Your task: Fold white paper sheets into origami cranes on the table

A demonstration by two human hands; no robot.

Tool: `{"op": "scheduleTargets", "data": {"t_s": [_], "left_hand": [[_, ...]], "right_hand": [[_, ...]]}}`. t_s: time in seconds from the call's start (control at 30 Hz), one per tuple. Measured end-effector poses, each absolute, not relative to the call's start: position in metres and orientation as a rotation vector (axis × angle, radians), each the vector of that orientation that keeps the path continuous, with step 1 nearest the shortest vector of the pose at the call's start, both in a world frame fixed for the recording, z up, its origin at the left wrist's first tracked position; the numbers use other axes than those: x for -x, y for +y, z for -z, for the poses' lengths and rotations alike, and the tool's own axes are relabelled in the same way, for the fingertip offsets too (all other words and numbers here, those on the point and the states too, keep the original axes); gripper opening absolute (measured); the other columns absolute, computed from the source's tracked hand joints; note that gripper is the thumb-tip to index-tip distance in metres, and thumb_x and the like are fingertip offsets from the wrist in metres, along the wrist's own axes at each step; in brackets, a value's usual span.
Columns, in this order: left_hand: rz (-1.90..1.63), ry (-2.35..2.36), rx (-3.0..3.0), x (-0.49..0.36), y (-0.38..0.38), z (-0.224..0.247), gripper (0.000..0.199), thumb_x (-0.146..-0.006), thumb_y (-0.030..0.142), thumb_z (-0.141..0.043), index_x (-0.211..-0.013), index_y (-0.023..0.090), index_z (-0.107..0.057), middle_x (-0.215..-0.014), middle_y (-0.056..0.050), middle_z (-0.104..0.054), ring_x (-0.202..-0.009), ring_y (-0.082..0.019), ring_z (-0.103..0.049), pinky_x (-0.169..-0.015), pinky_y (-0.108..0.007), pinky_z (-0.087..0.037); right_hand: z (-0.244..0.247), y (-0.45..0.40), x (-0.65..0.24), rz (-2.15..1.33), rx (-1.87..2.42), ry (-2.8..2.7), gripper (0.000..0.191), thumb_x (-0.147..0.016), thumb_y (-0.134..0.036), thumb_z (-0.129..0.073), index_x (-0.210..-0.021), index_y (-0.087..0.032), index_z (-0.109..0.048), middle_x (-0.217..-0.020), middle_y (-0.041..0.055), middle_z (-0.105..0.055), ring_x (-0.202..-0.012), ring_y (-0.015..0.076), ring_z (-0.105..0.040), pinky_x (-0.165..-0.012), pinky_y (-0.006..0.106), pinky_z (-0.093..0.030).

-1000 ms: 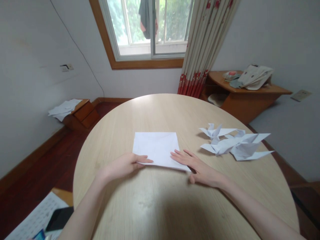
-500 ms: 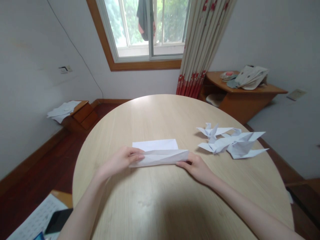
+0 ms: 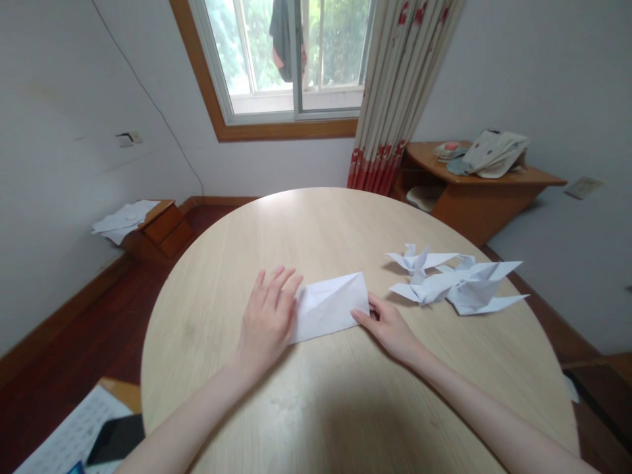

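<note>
A white sheet of paper lies folded over on the round wooden table, with a diagonal crease across it. My left hand lies flat, palm down, fingers spread, over the sheet's left edge. My right hand pinches the sheet's right lower corner between thumb and fingers. Both forearms reach in from the near edge.
Several folded white paper birds lie on the table's right side. A wooden side table with cloth stands at the right wall, a low cabinet at the left. A phone and printed sheet lie bottom left.
The flat sheet was lifted at its near edge and folded away from me. My left hand went from gripping the edge to pressing flat on the folded paper.
</note>
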State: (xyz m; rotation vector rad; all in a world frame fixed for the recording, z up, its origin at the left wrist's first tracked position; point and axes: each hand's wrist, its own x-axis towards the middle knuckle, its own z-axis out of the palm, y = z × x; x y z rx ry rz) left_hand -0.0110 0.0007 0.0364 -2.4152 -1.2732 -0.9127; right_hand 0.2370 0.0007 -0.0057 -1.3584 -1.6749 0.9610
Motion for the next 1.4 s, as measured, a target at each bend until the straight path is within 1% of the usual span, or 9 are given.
{"op": "scheduleTargets", "data": {"t_s": [0.17, 0.33, 0.5, 0.6, 0.73, 0.83, 0.93, 1.13, 1.4], "left_hand": [[0.632, -0.931, 2.695, -0.004, -0.008, -0.014, 0.040, -0.095, 0.008, -0.033, -0.132, 0.009, -0.050, -0.137, -0.015, -0.055, -0.134, -0.026, -0.044, -0.111, -0.048, -0.037], [0.466, -1.076, 2.764, -0.005, 0.000, 0.008, 0.040, -0.100, 0.027, -0.036, -0.131, 0.006, -0.050, -0.140, -0.016, -0.050, -0.135, -0.027, -0.041, -0.110, -0.048, -0.040], [0.353, -1.173, 2.843, -0.002, 0.004, 0.020, 0.046, -0.102, 0.033, -0.029, -0.136, 0.007, -0.047, -0.144, -0.014, -0.046, -0.134, -0.025, -0.042, -0.109, -0.045, -0.042], [0.311, -1.217, 2.874, -0.002, 0.003, 0.020, 0.048, -0.103, 0.035, -0.026, -0.139, 0.008, -0.043, -0.147, -0.013, -0.041, -0.137, -0.024, -0.038, -0.111, -0.045, -0.040], [0.237, -1.251, 2.875, -0.005, 0.002, 0.017, 0.051, -0.103, 0.035, -0.022, -0.142, 0.006, -0.037, -0.150, -0.013, -0.036, -0.139, -0.025, -0.033, -0.113, -0.045, -0.037], [0.192, -1.278, 2.877, -0.006, 0.001, 0.016, 0.052, -0.103, 0.035, -0.020, -0.145, 0.006, -0.032, -0.152, -0.013, -0.031, -0.142, -0.024, -0.028, -0.114, -0.046, -0.033], [0.155, -1.303, 2.878, -0.007, 0.001, 0.015, 0.053, -0.102, 0.036, -0.020, -0.147, 0.007, -0.028, -0.154, -0.011, -0.027, -0.144, -0.023, -0.022, -0.117, -0.046, -0.028], [0.161, -1.378, 2.866, -0.007, 0.002, 0.017, 0.057, -0.101, 0.038, -0.023, -0.148, 0.006, -0.024, -0.156, -0.014, -0.020, -0.146, -0.024, -0.012, -0.119, -0.044, -0.020], [0.199, -1.416, 2.937, -0.005, 0.005, 0.016, 0.062, -0.099, 0.044, -0.028, -0.148, 0.007, -0.022, -0.156, -0.015, -0.020, -0.146, -0.023, -0.011, -0.119, -0.044, -0.018]], "right_hand": [[0.011, 0.002, -0.238, -0.835, 1.422, -1.746, 0.026, -0.085, -0.038, -0.051, -0.099, -0.017, -0.059, -0.087, 0.0077, -0.068, -0.074, 0.0222, -0.061, -0.069, 0.036, -0.049], [0.021, 0.004, -0.239, -0.728, 1.392, -1.801, 0.042, -0.086, -0.031, -0.052, -0.125, -0.017, -0.049, -0.117, 0.0131, -0.064, -0.102, 0.0262, -0.061, -0.088, 0.042, -0.049], [0.030, 0.002, -0.238, -0.403, 1.392, -1.953, 0.060, -0.088, -0.025, -0.049, -0.144, -0.020, -0.029, -0.131, 0.0159, -0.053, -0.119, 0.0291, -0.052, -0.099, 0.050, -0.043], [0.028, -0.003, -0.232, -0.135, 1.420, -2.082, 0.056, -0.091, -0.021, -0.044, -0.145, -0.016, -0.030, -0.126, 0.0201, -0.054, -0.116, 0.0324, -0.051, -0.096, 0.054, -0.043], [0.029, -0.008, -0.225, 0.165, 1.412, -2.169, 0.061, -0.090, -0.011, -0.041, -0.149, -0.017, -0.025, -0.146, 0.0230, -0.037, -0.135, 0.0365, -0.033, -0.102, 0.061, -0.035], [0.037, -0.006, -0.225, 0.145, 1.293, -2.270, 0.076, -0.085, 0.001, -0.032, -0.154, -0.019, -0.008, -0.154, 0.0197, -0.027, -0.144, 0.0315, -0.018, -0.108, 0.059, -0.031], [0.044, -0.003, -0.227, -0.022, 1.226, -2.374, 0.083, -0.081, 0.006, -0.026, -0.153, -0.019, 0.004, -0.154, 0.0173, -0.028, -0.144, 0.0247, -0.023, -0.109, 0.050, -0.039], [0.037, -0.004, -0.225, -0.076, 1.295, -2.467, 0.058, -0.095, -0.017, -0.033, -0.151, -0.006, -0.021, -0.151, 0.0215, -0.034, -0.142, 0.0280, -0.025, -0.112, 0.050, -0.034], [0.034, -0.009, -0.213, -0.100, 1.456, -2.434, 0.063, -0.094, -0.035, -0.040, -0.147, -0.002, -0.031, -0.151, 0.0233, -0.031, -0.143, 0.0297, -0.021, -0.113, 0.050, -0.031]]}}
